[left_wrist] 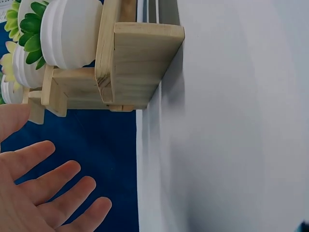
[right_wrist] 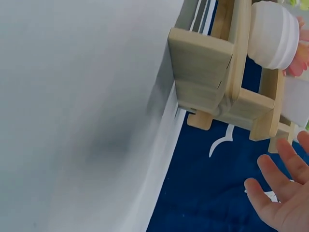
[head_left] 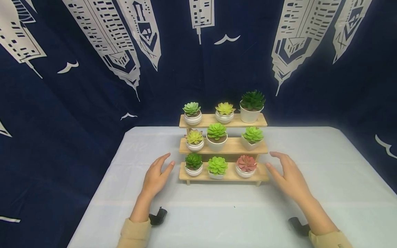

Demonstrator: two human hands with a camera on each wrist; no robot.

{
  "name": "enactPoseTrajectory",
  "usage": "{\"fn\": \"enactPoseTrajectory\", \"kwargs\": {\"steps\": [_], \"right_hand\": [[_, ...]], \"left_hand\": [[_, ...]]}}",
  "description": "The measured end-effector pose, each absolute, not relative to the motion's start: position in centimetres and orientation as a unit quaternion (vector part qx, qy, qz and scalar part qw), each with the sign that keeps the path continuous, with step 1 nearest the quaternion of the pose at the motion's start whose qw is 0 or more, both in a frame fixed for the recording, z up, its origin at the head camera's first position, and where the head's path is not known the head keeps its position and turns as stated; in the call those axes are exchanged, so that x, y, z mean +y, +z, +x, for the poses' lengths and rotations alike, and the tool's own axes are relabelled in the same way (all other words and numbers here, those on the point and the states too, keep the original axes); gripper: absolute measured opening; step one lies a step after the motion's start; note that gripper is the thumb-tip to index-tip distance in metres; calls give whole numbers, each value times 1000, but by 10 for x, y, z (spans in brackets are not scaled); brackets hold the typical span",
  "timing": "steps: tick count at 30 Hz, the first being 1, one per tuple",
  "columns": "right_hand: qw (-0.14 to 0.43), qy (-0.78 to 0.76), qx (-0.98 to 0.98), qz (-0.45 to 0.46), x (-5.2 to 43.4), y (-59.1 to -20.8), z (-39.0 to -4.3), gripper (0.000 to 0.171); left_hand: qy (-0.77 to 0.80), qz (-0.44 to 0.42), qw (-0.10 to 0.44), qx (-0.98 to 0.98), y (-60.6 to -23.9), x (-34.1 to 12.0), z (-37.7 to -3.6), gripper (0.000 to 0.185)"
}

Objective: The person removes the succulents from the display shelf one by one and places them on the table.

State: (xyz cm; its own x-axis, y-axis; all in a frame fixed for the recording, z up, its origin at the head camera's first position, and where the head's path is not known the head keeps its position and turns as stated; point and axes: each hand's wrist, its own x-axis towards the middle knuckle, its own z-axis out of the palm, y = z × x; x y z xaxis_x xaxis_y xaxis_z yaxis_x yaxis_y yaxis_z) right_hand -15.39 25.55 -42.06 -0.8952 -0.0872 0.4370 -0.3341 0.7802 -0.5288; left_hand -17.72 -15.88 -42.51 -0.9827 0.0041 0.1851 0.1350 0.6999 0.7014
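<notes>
A three-tier wooden stand point(head_left: 204, 176) holds several potted succulents on its shelves. My left hand point(head_left: 156, 176) is just left of the stand, fingers extended and apart from it; in the left wrist view the hand point(left_wrist: 43, 188) shows spread fingers with nothing in them. To the right of the stand, my right hand point(head_left: 289, 175) is held with its fingers extended, near the lower shelves. The right wrist view shows this hand point(right_wrist: 285, 188) holding nothing. On the bottom shelf, the dark green succulent point(head_left: 193, 161) is nearest my left hand and the pink succulent point(head_left: 246, 163) nearest my right.
The stand rests on a white table point(head_left: 217, 220) toward its back edge. Behind hangs a dark blue cloth point(head_left: 198, 75) printed with white buildings and birds. The tallest pot, with a dark green plant point(head_left: 252, 100), stands at the top right.
</notes>
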Motion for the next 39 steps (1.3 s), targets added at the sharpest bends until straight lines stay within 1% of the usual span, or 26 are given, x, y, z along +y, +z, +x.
{"fn": "enactPoseTrajectory", "kwargs": {"steps": [9, 19, 24, 33, 39], "right_hand": [[198, 353, -907, 119, 245, -421, -151, 38], [189, 395, -888, 140, 235, -426, -154, 36], [186, 413, -879, 146, 230, -429, -157, 37], [140, 477, -853, 161, 224, -432, -159, 42], [117, 501, -845, 147, 220, -435, -160, 48]], "left_hand": [[-449, -31, 76, -890, -433, -152, -179, 46], [-500, -25, 60, -864, -443, -145, -183, 38], [-515, -16, 42, -856, -449, -141, -184, 38], [-549, -13, 11, -835, -456, -135, -184, 41], [-567, -29, 9, -823, -465, -133, -187, 39]]}}
